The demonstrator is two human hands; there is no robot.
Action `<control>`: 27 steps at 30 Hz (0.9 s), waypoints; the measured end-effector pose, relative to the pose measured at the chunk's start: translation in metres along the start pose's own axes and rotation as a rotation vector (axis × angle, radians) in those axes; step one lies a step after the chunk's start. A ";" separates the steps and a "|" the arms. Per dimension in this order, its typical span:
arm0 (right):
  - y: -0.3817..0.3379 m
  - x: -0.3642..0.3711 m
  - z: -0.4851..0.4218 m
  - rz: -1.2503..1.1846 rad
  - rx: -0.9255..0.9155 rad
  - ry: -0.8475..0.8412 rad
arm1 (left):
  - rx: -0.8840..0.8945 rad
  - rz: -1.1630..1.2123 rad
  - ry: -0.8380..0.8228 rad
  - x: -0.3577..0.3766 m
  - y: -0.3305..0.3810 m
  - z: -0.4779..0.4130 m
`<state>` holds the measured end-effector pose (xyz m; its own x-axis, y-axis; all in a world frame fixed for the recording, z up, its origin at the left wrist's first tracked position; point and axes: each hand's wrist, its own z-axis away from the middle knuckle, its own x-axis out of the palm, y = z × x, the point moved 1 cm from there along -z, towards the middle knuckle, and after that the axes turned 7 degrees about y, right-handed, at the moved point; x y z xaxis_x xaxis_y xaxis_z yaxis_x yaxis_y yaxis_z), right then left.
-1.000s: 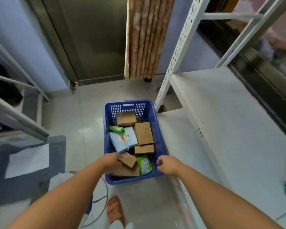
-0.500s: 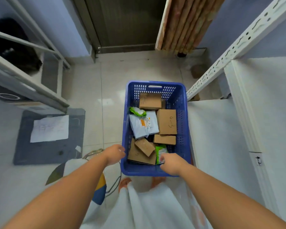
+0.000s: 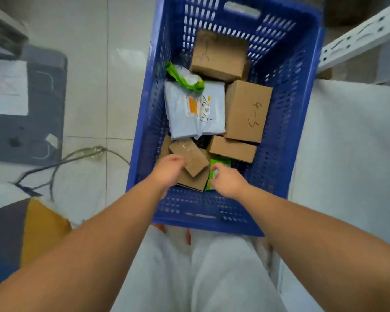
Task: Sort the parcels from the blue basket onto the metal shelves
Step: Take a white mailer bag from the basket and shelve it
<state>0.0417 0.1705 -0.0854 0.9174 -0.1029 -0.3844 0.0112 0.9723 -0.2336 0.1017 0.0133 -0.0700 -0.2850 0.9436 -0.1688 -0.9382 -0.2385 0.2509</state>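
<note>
The blue basket (image 3: 302, 131) stands on the floor in front of me, holding several parcels. My left hand (image 3: 169, 170) reaches inside, its fingers curled on the near-left edge of a small cardboard box (image 3: 191, 155) lying tilted on a flat brown parcel. My right hand (image 3: 227, 181) pinches a green packet (image 3: 220, 162) just right of it. Farther in lie a white poly mailer (image 3: 196, 111), a box marked 4-3 (image 3: 248, 111), a low box (image 3: 232, 148), a far box (image 3: 218, 55) and a green-and-white pouch (image 3: 185, 77). The white metal shelf board (image 3: 347, 143) runs along the basket's right side.
A perforated shelf upright (image 3: 358, 39) crosses the top right. On the floor at left lie a grey mat (image 3: 32, 120) with a white sheet (image 3: 7, 86), a loose cable (image 3: 65, 161), and a yellow-and-dark object (image 3: 43, 230). My white-clad legs fill the bottom centre.
I have leaned down over the basket, so it fills the view. My left hand moved from outside the basket's left rim onto the small cardboard box. My right hand stays at the green packet.
</note>
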 end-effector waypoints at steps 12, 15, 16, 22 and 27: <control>0.017 0.023 -0.133 -0.081 0.005 0.127 | -0.160 0.345 0.036 0.031 -0.016 -0.121; 0.015 0.034 -0.148 -0.110 -0.015 0.164 | -0.070 0.332 -0.066 0.032 -0.007 -0.133; 0.015 0.037 -0.150 -0.112 -0.020 0.172 | -0.022 0.257 -0.095 0.036 -0.003 -0.136; 0.014 0.038 -0.156 -0.064 -0.068 0.220 | 0.144 -0.035 -0.227 0.065 0.012 -0.138; 0.017 0.032 -0.160 -0.115 -0.067 0.285 | 0.126 0.189 -0.126 0.079 0.021 -0.146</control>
<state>0.0072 0.1498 -0.2445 0.7632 -0.2748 -0.5848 0.0733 0.9360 -0.3443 0.0306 0.0489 -0.2169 -0.4184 0.9082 0.0107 -0.8368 -0.3900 0.3843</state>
